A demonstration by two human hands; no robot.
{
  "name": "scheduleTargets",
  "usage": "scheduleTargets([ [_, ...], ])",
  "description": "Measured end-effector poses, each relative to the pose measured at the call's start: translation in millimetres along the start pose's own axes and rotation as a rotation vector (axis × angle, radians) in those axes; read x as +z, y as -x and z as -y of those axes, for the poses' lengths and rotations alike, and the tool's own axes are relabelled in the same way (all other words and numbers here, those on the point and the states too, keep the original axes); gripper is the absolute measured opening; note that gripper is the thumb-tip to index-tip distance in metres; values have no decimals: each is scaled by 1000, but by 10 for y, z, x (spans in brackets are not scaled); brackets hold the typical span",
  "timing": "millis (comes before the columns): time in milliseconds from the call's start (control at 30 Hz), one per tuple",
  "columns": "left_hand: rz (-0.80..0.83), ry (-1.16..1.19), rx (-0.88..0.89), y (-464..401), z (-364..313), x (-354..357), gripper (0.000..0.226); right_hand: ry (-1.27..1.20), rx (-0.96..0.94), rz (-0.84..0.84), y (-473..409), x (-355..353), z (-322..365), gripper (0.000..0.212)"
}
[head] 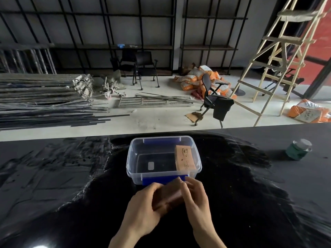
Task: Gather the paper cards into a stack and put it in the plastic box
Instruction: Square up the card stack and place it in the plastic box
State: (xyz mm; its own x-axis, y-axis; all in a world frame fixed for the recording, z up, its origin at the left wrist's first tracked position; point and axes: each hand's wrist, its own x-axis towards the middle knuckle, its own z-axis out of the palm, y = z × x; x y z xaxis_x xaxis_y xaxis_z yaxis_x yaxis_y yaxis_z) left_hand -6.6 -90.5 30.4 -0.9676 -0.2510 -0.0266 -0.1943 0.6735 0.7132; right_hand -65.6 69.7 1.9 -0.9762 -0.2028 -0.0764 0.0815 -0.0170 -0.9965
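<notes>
A brown stack of paper cards (169, 196) is held between both hands just in front of the clear plastic box (132, 158), slightly blurred. My left hand (143, 208) grips its left and near side. My right hand (196, 199) pinches its right edge. The box stands open on the black table, with blue clips on its near and far rims. Inside it, against the right wall, another tan stack of cards (184, 158) leans upright with printing on its face. A small white label (151, 165) shows on the box floor.
A green jar with a clear lid (298, 149) stands on the table at the right. The black tabletop (71, 176) is glossy and streaked. Beyond its far edge lie metal rods, office chairs, orange sacks and a wooden ladder.
</notes>
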Motion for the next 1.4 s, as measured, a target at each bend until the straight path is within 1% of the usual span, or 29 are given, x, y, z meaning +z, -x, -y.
scheduleTargets([
  [67, -103, 310, -82, 2, -2, -4, 37, -66, 46, 101, -2, -84, 85, 42],
  [133, -125, 560, -189, -6, -68, -5, 37, -81, 25, 215, -4, -103, 175, 41],
  [200, -117, 727, -254, -20, -138, 1, 43, -79, -14, 233, -25, -77, 250, 37],
  [267, -113, 797, -282, -23, -186, 5, 46, -84, -33, 226, -53, -54, 298, 39],
  [367, -101, 825, -315, -34, -211, -19, 41, -45, -52, 222, -74, -20, 341, 40],
  [433, -93, 851, -331, -61, -204, -43, 31, -37, -58, 208, -92, 0, 347, 38],
  [533, -148, 903, -343, -107, -216, -112, 21, 43, -114, 200, -139, 102, 383, 36],
  [600, -212, 909, -337, -145, -217, -171, 15, 262, -267, 122, -216, 176, 392, 35],
  [667, -276, 936, -369, -186, -219, -251, 9, 650, -472, 19, -305, 208, 399, 39],
  [700, -314, 946, -393, -212, -205, -294, 10, 845, -546, 23, -349, 213, 393, 44],
  [733, -350, 948, -408, -237, -189, -340, 12, 994, -585, 64, -381, 225, 374, 50],
  [800, -389, 935, -409, -286, -180, -415, 17, 1206, -611, 138, -398, 248, 277, 58],
  [900, -401, 933, -402, -326, -197, -484, 22, 1378, -591, 172, -393, 285, 130, 63],
  [1033, -398, 902, -415, -350, -215, -470, 19, 1418, -559, 200, -322, 253, 131, 67],
  [1167, -381, 869, -418, -385, -278, -425, 17, 1432, -503, 272, -142, 188, 116, 68],
  [1267, -353, 816, -427, -473, -286, -386, 15, 1391, -552, 292, -19, 134, 121, 68],
  [1300, -343, 797, -430, -520, -288, -373, 16, 1325, -583, 284, -9, 82, 167, 67],
  [1333, -328, 781, -434, -574, -293, -360, 17, 1231, -619, 234, -35, 9, 230, 65],
  [1400, -291, 743, -457, -686, -321, -338, 20, 1116, -590, 65, -186, -214, 369, 63],
])
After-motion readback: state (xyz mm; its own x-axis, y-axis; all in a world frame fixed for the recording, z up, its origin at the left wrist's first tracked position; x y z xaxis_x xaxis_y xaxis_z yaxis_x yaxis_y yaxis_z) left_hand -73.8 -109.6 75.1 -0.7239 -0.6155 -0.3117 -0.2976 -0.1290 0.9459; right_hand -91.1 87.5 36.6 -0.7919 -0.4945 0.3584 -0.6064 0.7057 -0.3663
